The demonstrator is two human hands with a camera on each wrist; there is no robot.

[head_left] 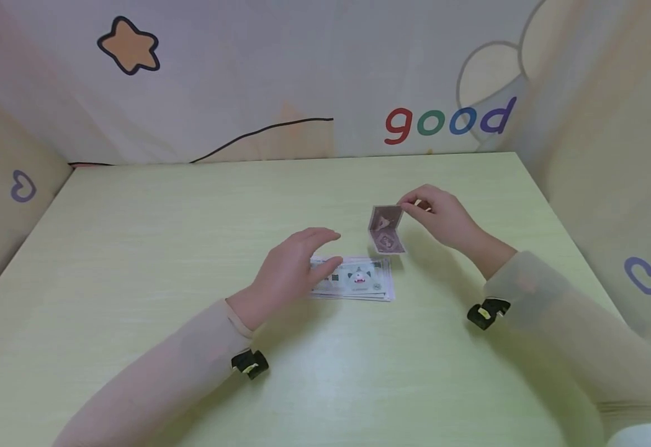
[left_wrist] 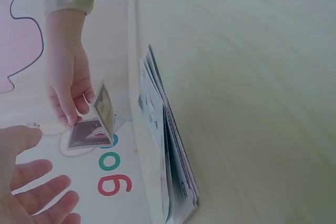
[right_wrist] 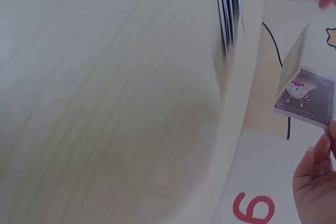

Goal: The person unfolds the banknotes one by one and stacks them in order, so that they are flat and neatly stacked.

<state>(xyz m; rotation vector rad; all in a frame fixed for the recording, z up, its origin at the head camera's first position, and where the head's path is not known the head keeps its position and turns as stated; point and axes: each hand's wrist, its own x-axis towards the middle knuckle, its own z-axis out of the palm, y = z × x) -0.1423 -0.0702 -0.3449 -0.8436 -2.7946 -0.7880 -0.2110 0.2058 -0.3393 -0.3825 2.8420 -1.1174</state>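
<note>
My right hand (head_left: 439, 214) pinches a small brownish-purple play banknote (head_left: 386, 231) by its upper corner. The note bends at a crease across its middle and hangs above the table; a cartoon figure shows on its face (right_wrist: 299, 92) in the right wrist view. A stack of pale play banknotes (head_left: 361, 279) lies on the table, a pale green one with a cartoon face on top. Over the stack's left end is my left hand (head_left: 288, 267), thumb and fingers spread apart with nothing between them, hiding that end in the head view.
The light green table (head_left: 163, 261) has printed fabric walls (head_left: 247, 74) at its back and sides. A white rounded object (head_left: 646, 436) shows at the bottom right corner. Both sleeves carry a black wrist camera, the left one (head_left: 250, 364) and the right one (head_left: 488, 313).
</note>
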